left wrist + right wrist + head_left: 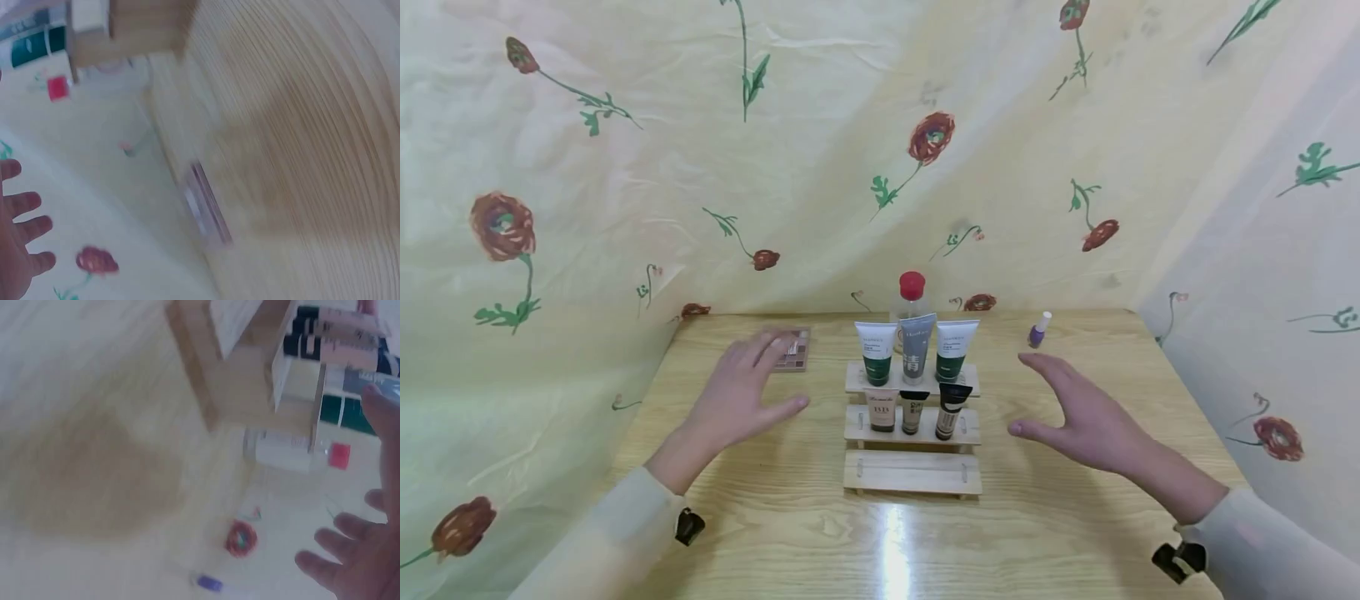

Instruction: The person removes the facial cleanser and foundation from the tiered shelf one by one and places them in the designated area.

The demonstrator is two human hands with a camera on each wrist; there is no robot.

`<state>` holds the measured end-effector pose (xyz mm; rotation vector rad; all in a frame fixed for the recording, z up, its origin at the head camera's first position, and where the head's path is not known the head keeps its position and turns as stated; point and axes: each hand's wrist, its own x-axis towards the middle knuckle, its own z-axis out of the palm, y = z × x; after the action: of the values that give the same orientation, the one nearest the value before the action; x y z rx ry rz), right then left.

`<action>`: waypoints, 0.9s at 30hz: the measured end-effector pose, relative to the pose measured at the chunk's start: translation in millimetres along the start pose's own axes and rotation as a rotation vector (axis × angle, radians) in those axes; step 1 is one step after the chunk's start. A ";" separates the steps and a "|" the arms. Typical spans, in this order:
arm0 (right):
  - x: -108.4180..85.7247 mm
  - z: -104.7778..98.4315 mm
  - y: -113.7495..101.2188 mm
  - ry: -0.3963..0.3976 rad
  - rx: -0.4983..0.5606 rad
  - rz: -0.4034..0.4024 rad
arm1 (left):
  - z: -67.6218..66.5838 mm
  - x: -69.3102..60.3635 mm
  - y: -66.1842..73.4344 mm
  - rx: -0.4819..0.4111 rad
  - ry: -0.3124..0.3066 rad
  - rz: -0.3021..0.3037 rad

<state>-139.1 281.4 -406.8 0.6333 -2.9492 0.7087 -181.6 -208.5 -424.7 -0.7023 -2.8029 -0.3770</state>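
My left hand (730, 396) hovers over the table with its fingers spread and nothing in them, nearest a flat makeup palette (797, 354) that it partly covers in the head view. On the other side my right hand (1093, 421) is also spread and holds nothing. A small purple nail polish bottle (1037, 333) with a white cap stands beyond its fingers. Between the hands is a tiered wooden rack (912, 472). Three larger tubes, the middle one grey (916, 348), stand on its top step. Three smaller tubes, one pink (882, 410), stand on the step below.
A clear bottle with a red cap (912, 286) stands behind the rack, partly hidden by the tubes. The wooden table (775, 517) ends at a flowered cloth (820, 167) hanging at the back and sides. Both wrist views are somewhat blurred.
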 end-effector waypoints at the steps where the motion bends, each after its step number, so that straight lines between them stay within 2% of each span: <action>1: -1.3 2.8 -1.7 0.003 0.056 0.014 | 0.0 0.8 4.7 -0.040 0.017 0.003; 5: -7.6 19.5 -4.2 0.007 0.282 0.088 | 1.7 1.9 26.4 -0.231 0.009 -0.034; 8: -13.0 33.4 -2.8 -0.037 0.426 0.157 | 6.5 3.0 40.5 -0.399 -0.015 -0.070; 12: -20.0 53.2 1.3 -0.116 0.609 0.247 | 15.5 6.9 54.5 -0.614 -0.031 -0.052; 15: -23.7 67.6 3.7 -0.151 0.708 0.306 | 21.3 9.9 61.4 -0.735 -0.046 -0.044; 19: -27.0 83.0 4.7 -0.183 0.783 0.343 | 25.4 12.9 67.7 -0.839 -0.054 -0.068; 27: -31.8 99.1 -0.1 -0.210 0.840 0.353 | 33.8 18.6 76.0 -0.921 -0.084 -0.066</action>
<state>-104.8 249.4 -499.7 0.1884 -2.8686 2.0682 -165.8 -125.6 -436.8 -0.7761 -2.6246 -1.7281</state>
